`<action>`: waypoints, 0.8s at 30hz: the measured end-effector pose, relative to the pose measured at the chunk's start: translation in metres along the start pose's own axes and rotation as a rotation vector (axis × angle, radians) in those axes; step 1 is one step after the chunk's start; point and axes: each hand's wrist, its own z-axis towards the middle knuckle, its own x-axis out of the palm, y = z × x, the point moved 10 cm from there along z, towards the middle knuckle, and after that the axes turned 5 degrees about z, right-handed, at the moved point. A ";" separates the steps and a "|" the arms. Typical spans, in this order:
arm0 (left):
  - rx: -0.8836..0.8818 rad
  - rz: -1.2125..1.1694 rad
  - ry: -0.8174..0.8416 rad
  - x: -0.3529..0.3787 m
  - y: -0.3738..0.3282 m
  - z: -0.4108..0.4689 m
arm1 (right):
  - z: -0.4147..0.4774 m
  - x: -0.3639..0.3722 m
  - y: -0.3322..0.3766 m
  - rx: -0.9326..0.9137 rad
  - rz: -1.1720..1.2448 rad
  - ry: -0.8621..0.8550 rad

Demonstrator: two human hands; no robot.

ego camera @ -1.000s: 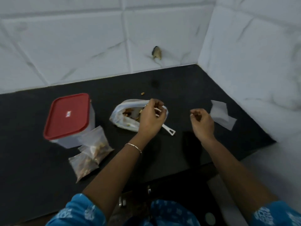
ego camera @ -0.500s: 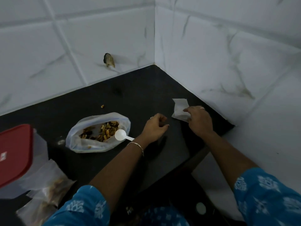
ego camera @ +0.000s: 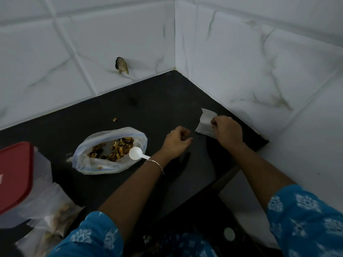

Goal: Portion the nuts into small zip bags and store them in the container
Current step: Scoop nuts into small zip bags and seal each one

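Right hand [ego camera: 227, 129] at centre right pinches an empty bag [ego camera: 205, 123] — left hand [ego camera: 178, 142], mid-frame, is clenched near the scoop [ego camera: 136, 153] and nut bag [ego camera: 111, 134]

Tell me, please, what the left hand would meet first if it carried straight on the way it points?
Probably the small zip bag the right hand pinches: the left hand points toward it across bare counter, though depth is unclear.

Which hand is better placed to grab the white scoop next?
Left. The left hand looks free and is nearest the scoop; the right hand is busy pinching an empty zip bag.
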 end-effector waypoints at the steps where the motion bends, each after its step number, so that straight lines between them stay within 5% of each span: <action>1: 0.009 -0.014 -0.024 -0.004 -0.004 -0.001 | 0.001 -0.008 -0.001 0.048 0.074 -0.038; 8: 0.038 -0.257 -0.196 -0.047 -0.025 -0.018 | -0.003 -0.041 0.044 0.102 0.501 -0.008; 15: 0.071 -0.399 -0.292 -0.089 -0.020 -0.059 | -0.039 -0.026 0.124 0.173 0.987 0.236; 24: 0.000 -0.203 -0.566 -0.153 0.043 -0.146 | -0.067 -0.008 0.206 0.029 0.876 0.260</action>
